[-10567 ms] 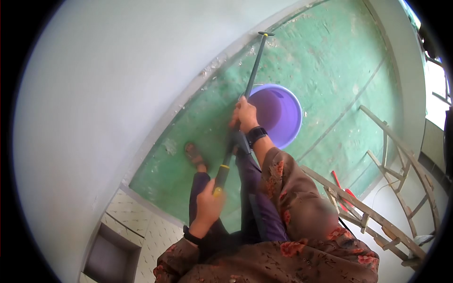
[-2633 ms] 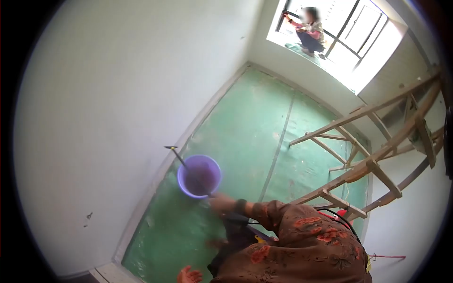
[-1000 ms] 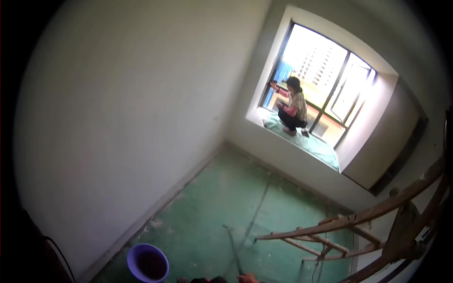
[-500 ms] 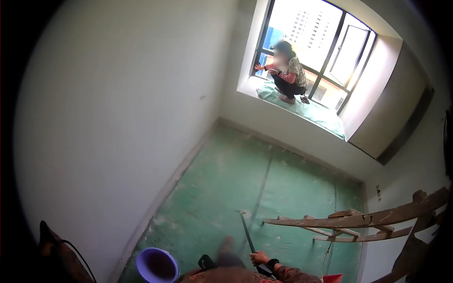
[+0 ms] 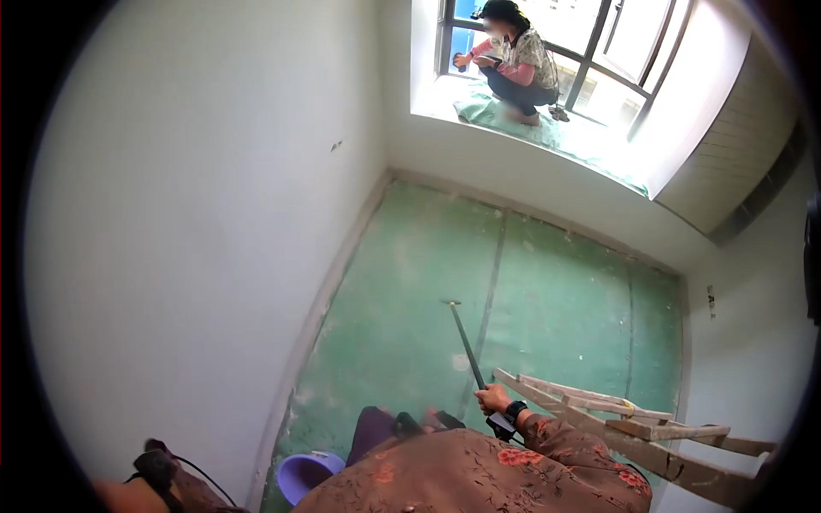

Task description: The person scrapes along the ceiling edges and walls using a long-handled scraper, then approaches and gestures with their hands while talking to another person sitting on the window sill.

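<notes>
My right hand [image 5: 492, 399], with a dark band at its wrist, is closed around a long dark pole [image 5: 466, 342]. The pole points forward over the green floor covering [image 5: 410, 256] and ends in a small crosswise head whose kind I cannot make out. At the lower left edge, part of my left hand [image 5: 120, 496] shows beyond a dark wrist strap, near the white wall [image 5: 214, 282]. Its fingers are out of sight. A purple bucket [image 5: 295, 480] stands on the floor by my legs, partly covered by my patterned brown clothing.
A wooden ladder [image 5: 599, 415] leans in from the right, close to my right arm. Another person [image 5: 517, 68] squats on the covered window sill [image 5: 581, 154], one hand by the window frame. A panel [image 5: 735, 145] is fixed at the upper right.
The view has tilted down and shifted forward. My right hand and the pole reach farther ahead over the floor. More of my left forearm shows at the lower left.
</notes>
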Demonstrator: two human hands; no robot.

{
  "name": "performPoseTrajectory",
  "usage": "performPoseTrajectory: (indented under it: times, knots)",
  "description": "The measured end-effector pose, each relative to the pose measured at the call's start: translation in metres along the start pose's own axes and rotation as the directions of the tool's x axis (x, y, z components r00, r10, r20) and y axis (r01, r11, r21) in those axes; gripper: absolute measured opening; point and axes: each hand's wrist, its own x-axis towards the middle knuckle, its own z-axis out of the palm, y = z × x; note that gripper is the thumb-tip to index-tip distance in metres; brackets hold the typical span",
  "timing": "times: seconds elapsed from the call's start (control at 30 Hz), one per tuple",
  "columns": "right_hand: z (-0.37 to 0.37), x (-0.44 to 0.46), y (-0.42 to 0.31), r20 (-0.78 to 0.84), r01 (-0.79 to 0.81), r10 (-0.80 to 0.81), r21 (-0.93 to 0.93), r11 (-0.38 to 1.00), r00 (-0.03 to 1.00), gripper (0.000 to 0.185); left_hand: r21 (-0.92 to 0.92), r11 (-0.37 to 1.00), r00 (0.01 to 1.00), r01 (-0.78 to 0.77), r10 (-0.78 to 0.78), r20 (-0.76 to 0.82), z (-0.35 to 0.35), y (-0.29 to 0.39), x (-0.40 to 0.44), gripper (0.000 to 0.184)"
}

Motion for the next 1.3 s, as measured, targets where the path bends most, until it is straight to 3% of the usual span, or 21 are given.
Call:
performPoseTrajectory:
  times: [0.03, 0.07, 0.1, 0.13, 0.2, 0.23, 0.33, 0.37, 0.47, 0.53, 0.6, 0.63, 0.77, 0.9, 0.97, 1.0, 1.13, 1.2, 1.23, 1.27, 1.3]
  knots:
    - [-0.009, 0.005, -0.014, -0.009, 0.008, -0.007, 0.006, 1.0, 1.0, 0.01, -0.004, 1.0, 1.0, -0.012, 0.012, -0.002, 0.001, -0.011, -0.023, 0.044]
    - [-0.021, 0.002, -0.041, -0.046, -0.139, 0.153, 0.225, 0.964, 0.987, 0.01, 0.08, 0.965, 0.952, 0.248, -0.258, 0.164, -0.013, -0.022, -0.052, 0.055]
    - [-0.033, 0.0, -0.066, -0.046, -0.259, 0.31, 0.44, 0.86, 0.95, 0.013, 0.203, 0.861, 0.809, 0.467, -0.509, 0.295, -0.024, -0.033, -0.082, 0.067]
    - [-0.043, 0.004, -0.08, -0.009, -0.271, 0.323, 0.522, 0.809, 0.946, 0.019, 0.184, 0.735, 0.683, 0.652, -0.675, 0.277, -0.018, -0.048, -0.109, 0.078]
    - [-0.06, 0.025, -0.074, 0.042, -0.289, 0.342, 0.634, 0.717, 0.939, 0.018, 0.106, 0.454, 0.44, 0.885, -0.889, 0.13, 0.004, -0.077, -0.178, 0.071]
    - [-0.066, 0.033, -0.073, 0.103, -0.315, 0.355, 0.724, 0.614, 0.929, 0.018, 0.115, 0.239, 0.23, 0.964, -0.969, 0.086, 0.012, -0.09, -0.21, 0.063]
    - [-0.089, 0.036, -0.099, -0.106, -0.283, 0.358, 0.427, 0.859, 0.928, 0.022, -0.038, -0.25, -0.251, 0.967, -0.968, -0.004, 0.022, -0.129, -0.352, 0.043]
    - [-0.101, 0.028, -0.124, -0.137, -0.286, 0.384, 0.457, 0.842, 0.913, 0.024, -0.003, -0.424, -0.424, 0.906, -0.905, -0.047, 0.034, -0.14, -0.392, 0.039]
    - [-0.111, 0.061, -0.114, -0.196, -0.303, 0.434, 0.473, 0.828, 0.879, 0.025, 0.087, -0.664, -0.67, 0.742, -0.739, 0.073, 0.093, -0.175, -0.47, 0.032]
    - [-0.108, 0.074, -0.083, -0.167, -0.114, 0.1, -0.076, 0.991, 0.981, 0.026, 0.134, -0.666, -0.676, 0.734, -0.696, 0.244, 0.147, -0.208, -0.487, 0.031]
    - [-0.09, 0.092, -0.045, -0.254, -0.05, 0.12, 0.264, 0.963, 0.96, 0.025, 0.192, -0.61, -0.631, 0.769, -0.674, 0.386, 0.208, -0.245, -0.48, 0.03]
    - [-0.099, 0.088, -0.059, -0.3, -0.04, 0.084, 0.151, 0.988, 0.95, 0.023, 0.199, -0.58, -0.602, 0.79, -0.671, 0.433, 0.236, -0.263, -0.471, 0.029]
    - [-0.106, 0.112, -0.066, -0.327, -0.21, 0.381, 0.453, 0.866, 0.865, 0.023, 0.129, -0.52, -0.482, 0.844, -0.633, 0.606, 0.325, -0.314, -0.458, 0.028]
    - [-0.124, 0.161, -0.071, -0.335, -0.3, 0.563, 0.587, 0.752, 0.755, 0.027, 0.302, -0.41, -0.493, 0.861, -0.522, 0.696, 0.389, -0.358, -0.455, 0.04]
    - [-0.155, 0.166, -0.081, -0.298, -0.431, 0.574, 0.429, 0.794, 0.762, 0.029, 0.322, -0.424, -0.517, 0.846, -0.51, 0.687, 0.421, -0.371, -0.461, 0.039]
    - [-0.153, 0.18, -0.051, -0.326, -0.404, 0.456, 0.217, 0.888, 0.828, 0.027, 0.349, -0.447, -0.553, 0.823, -0.495, 0.67, 0.43, -0.369, -0.458, 0.039]
    - [-0.185, 0.178, -0.075, -0.354, -0.437, 0.603, 0.447, 0.78, 0.714, 0.025, 0.414, -0.474, -0.611, 0.777, -0.409, 0.678, 0.479, -0.397, -0.474, 0.038]
    - [-0.183, 0.188, -0.062, -0.337, -0.461, 0.548, 0.305, 0.833, 0.766, 0.023, 0.434, -0.488, -0.622, 0.757, -0.337, 0.707, 0.505, -0.415, -0.491, 0.039]
    - [-0.188, 0.186, -0.043, -0.328, -0.471, 0.521, 0.223, 0.853, 0.788, 0.022, 0.454, -0.389, -0.57, 0.802, -0.268, 0.776, 0.522, -0.418, -0.501, 0.04]
    - [-0.136, 0.242, 0.037, -0.209, -0.569, 0.765, 0.556, 0.605, 0.61, 0.022, 0.453, -0.283, -0.512, 0.845, -0.189, 0.838, 0.542, -0.431, -0.515, 0.04]
    - [-0.147, 0.226, 0.011, -0.252, -0.541, 0.76, 0.573, 0.616, 0.599, 0.022, 0.433, -0.178, -0.455, 0.883, -0.105, 0.884, 0.561, -0.444, -0.529, 0.041]
